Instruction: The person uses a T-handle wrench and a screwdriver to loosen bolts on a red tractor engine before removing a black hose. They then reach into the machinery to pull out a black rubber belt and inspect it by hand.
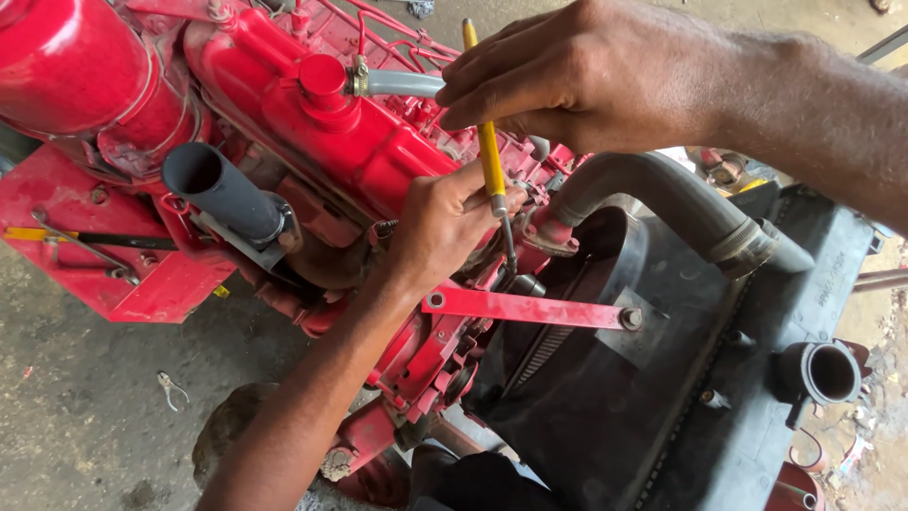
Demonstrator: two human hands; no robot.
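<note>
Two hands (586, 71) (445, 222), one yellow screwdriver (489, 156), one red engine (312, 123), one black radiator (662, 397), two grey hoses (662, 194) (402, 83)

We take the red brace bar (525, 308) as our mark. Above it the gap is crowded — both hands, a yellow screwdriver (489, 151) and the grey radiator hose (662, 194) fill it. Below it the black radiator (662, 416) blocks the way. Far left of it, open concrete floor (85, 416) — only small pliers (170, 388) lie there.
</note>
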